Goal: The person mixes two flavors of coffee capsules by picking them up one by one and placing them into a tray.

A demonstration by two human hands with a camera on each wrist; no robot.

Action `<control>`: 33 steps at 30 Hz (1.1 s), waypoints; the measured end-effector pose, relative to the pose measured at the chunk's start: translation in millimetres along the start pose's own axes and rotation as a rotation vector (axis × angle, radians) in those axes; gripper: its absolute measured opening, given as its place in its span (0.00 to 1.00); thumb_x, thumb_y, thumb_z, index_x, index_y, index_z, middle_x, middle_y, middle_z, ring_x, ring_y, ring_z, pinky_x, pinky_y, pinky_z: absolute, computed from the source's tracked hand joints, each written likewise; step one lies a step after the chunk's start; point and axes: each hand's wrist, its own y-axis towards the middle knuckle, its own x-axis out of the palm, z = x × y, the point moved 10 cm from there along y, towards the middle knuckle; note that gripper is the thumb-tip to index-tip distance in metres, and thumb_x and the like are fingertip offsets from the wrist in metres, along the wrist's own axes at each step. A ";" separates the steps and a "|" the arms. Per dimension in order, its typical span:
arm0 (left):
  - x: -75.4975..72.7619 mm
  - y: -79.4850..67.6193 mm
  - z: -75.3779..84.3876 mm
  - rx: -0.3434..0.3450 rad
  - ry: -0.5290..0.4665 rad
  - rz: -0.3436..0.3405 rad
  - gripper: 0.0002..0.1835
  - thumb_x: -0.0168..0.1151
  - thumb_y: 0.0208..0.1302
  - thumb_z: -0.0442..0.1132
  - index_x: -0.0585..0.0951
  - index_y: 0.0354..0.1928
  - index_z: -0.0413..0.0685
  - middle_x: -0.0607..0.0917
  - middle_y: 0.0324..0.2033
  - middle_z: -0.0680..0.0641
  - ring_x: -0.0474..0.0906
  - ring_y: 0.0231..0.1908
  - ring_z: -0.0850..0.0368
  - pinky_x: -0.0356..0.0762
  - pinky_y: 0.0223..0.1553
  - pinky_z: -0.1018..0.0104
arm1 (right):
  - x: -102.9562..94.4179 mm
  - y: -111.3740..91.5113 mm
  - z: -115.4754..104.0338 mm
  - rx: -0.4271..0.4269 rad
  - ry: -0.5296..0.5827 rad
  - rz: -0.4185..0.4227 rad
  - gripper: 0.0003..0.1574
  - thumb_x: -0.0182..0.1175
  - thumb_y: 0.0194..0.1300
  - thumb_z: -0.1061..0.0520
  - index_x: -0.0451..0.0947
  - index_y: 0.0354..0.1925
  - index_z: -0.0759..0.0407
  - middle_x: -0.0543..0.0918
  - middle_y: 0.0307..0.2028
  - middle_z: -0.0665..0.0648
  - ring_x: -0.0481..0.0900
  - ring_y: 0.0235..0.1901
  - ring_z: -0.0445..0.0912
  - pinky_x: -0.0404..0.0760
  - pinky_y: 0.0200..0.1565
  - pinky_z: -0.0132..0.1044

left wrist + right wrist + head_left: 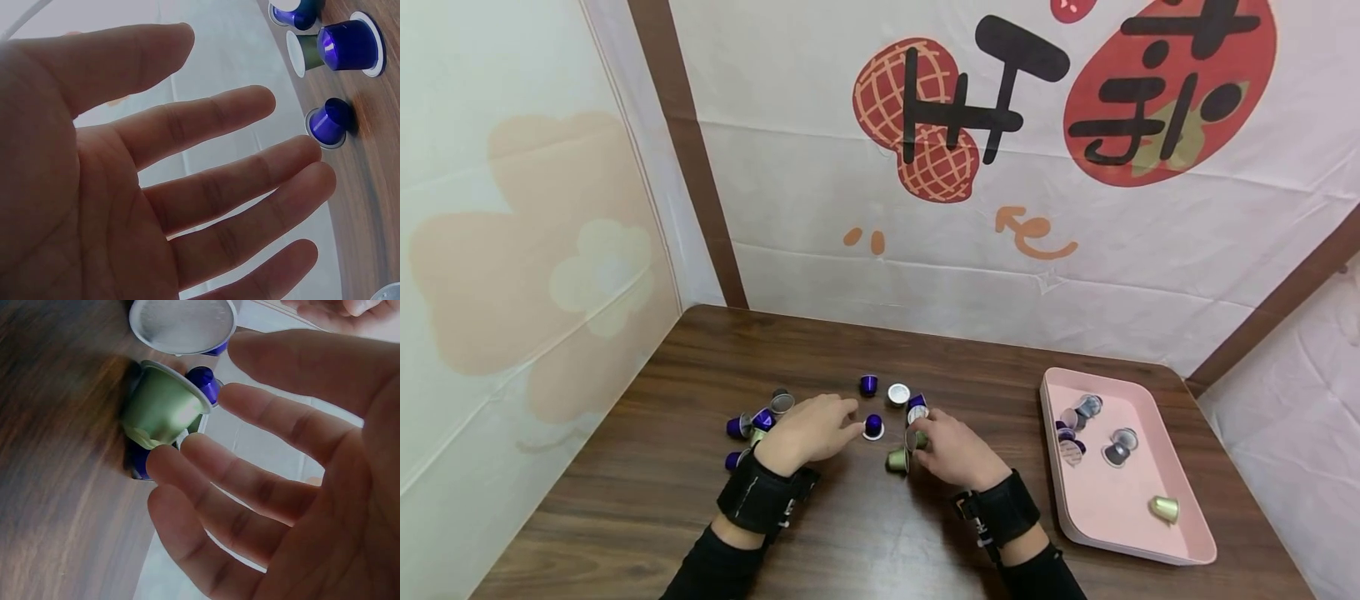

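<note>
My left hand [816,429], fingers spread and relaxed in the left wrist view, hovers left of an upright purple coffee capsule [873,424] and holds nothing. To the right of that capsule, my right hand [957,450] has its fingers loosely bent beside a green coffee capsule [162,406]. Its fingertips are close to the capsule; whether they touch it I cannot tell. Another green capsule [897,461] lies on its side just left of this hand. Beyond the hands are a dark blue capsule [868,384], a capsule with its white lid up [898,395] and a purple one [917,402].
Several purple, green and grey capsules [763,419] cluster left of the left hand, partly hidden by it. At the right of the wooden table [970,350] stands a pink tray [1120,492] holding several capsules, among them a gold-green one [1164,509]. Printed cloth hangs behind.
</note>
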 end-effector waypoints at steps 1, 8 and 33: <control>0.4 -0.3 0.1 0.001 -0.003 -0.001 0.12 0.57 0.67 0.47 0.80 0.41 0.47 0.80 0.35 0.49 0.76 0.35 0.56 0.74 0.38 0.57 | 1.4 -0.3 0.2 -0.001 -0.007 0.001 0.16 0.63 0.62 0.58 0.77 0.49 0.60 0.74 0.41 0.57 0.72 0.30 0.42 0.74 0.32 0.36; 1.5 -0.4 1.3 0.012 -0.005 0.006 0.11 0.57 0.68 0.47 0.80 0.40 0.48 0.80 0.34 0.50 0.75 0.33 0.58 0.73 0.36 0.59 | 4.5 -2.1 5.0 0.021 -0.039 0.010 0.15 0.63 0.62 0.58 0.78 0.47 0.59 0.75 0.40 0.57 0.73 0.31 0.44 0.75 0.33 0.38; 3.0 -1.5 2.3 0.010 -0.001 0.009 0.10 0.57 0.67 0.47 0.80 0.39 0.49 0.80 0.34 0.50 0.75 0.33 0.57 0.73 0.36 0.59 | 13.0 -3.8 27.1 0.132 0.003 -0.075 0.11 0.61 0.59 0.65 0.80 0.41 0.58 0.78 0.36 0.53 0.75 0.36 0.46 0.75 0.36 0.38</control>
